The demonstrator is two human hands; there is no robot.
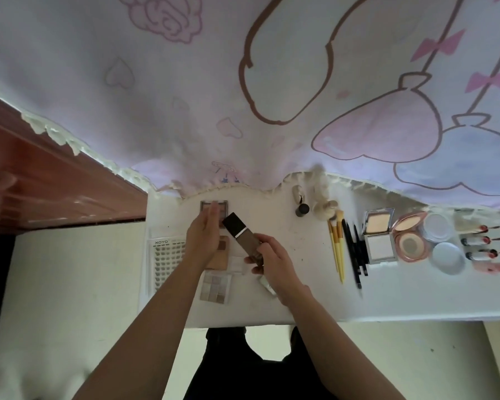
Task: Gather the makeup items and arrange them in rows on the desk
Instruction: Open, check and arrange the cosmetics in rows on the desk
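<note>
Right hand [272, 261]: fingers and thumb were curled round the lower end of the bottle [240, 238].
Bottle: brown with a dark cap, it was held tilted above the desk [300, 301], cap end pointing away and left, close to the left palm.
Left hand [204, 235]: fingers were straight and together, holding nothing; the fingertips lay over the small palette [213, 206] at the back of the desk.
Under the hands: a beige palette [218, 259] and, nearer the person, a grey palette [215, 287].
Far left: a lash tray [165, 261] lay flat.
Back of the desk: small bottles [302, 204] stood by the curtain [243, 96].
Right side: brushes [337, 246], black pencils [355, 249], an open square compact [377, 238], a round compact [409, 235], two white jars [448, 256] and lipsticks [479, 241] lay in rows, well apart from the hands.
</note>
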